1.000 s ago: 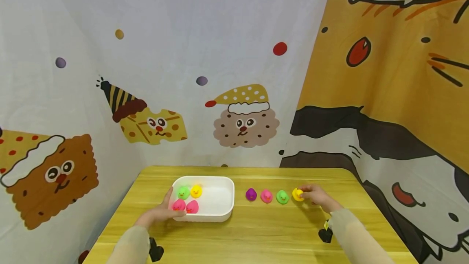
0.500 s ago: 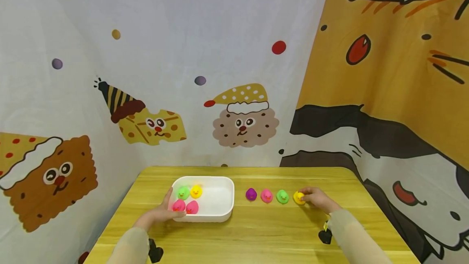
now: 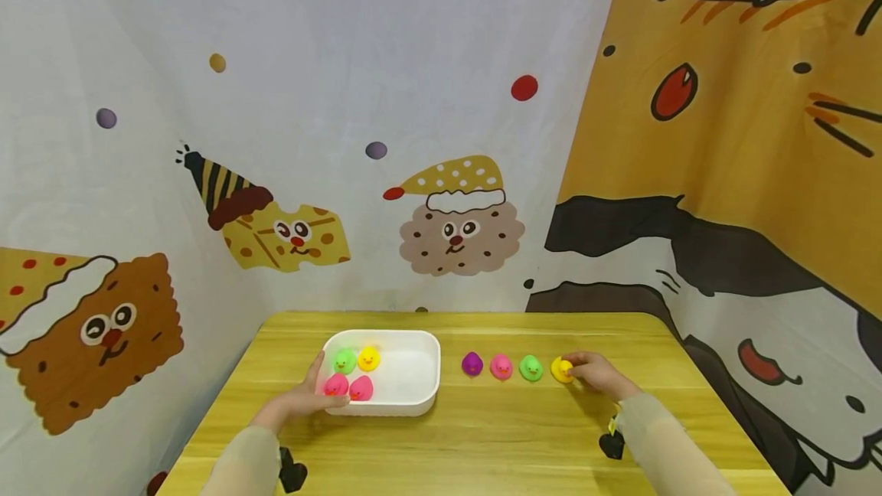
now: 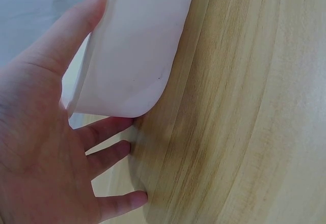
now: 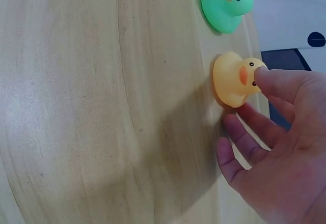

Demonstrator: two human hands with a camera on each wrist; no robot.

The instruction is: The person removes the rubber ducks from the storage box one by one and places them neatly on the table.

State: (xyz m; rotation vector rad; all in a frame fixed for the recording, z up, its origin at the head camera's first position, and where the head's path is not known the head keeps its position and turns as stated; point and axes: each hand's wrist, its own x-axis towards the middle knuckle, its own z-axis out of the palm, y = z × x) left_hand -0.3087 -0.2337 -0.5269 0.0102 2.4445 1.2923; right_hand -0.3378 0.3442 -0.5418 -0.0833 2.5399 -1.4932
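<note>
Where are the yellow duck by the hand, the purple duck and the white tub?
yellow duck (image 5: 232,79): right wrist view, its body.
purple duck (image 3: 472,363): head view, its body.
white tub (image 3: 422,403): head view, its front rim.

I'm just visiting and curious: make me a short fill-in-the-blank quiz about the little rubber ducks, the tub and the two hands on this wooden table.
1. The white plastic tub holds ____ small rubber ducks.
2. The right hand touches the ____ rubber duck at the end of the row.
3. Next to that duck stands the small green rubber duck, and the row's far end is the ____ rubber duck.
4. The left hand rests against the ____.

Missing words: four; yellow; purple; tub
</note>
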